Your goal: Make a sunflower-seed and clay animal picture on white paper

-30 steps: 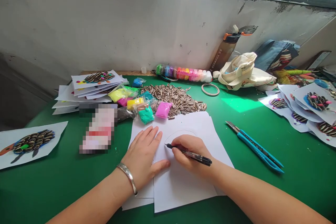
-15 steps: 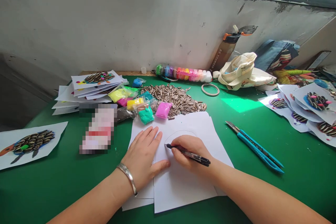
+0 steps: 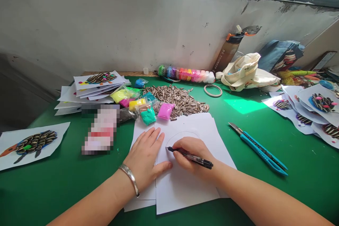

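Observation:
My right hand [image 3: 194, 153] grips a black pen [image 3: 197, 159], its tip touching a white sheet of paper [image 3: 185, 194]. A thin curved line shows on that sheet, arching above my fingers; part of it is hidden by the hand. My left hand [image 3: 145, 155] lies flat with fingers stretched out, pressing the sheet's left side and the papers under it. Just beyond the paper are a pink clay packet [image 3: 165, 111], a green clay packet [image 3: 148, 116] and a heap of striped sunflower seeds [image 3: 177, 97].
A blue utility knife [image 3: 261, 150] lies right of the paper, blade showing. Seed-decorated pictures stand in stacks at left [image 3: 96, 81] and right [image 3: 320, 100]; a single picture [image 3: 53, 155] lies near left. Behind are a tape ring [image 3: 213, 90], a bottle [image 3: 227, 53] and a cloth bag [image 3: 242, 74].
The pen tip has moved slightly down the paper, lengthening the left side of the curve. My left hand stays in place on the sheet.

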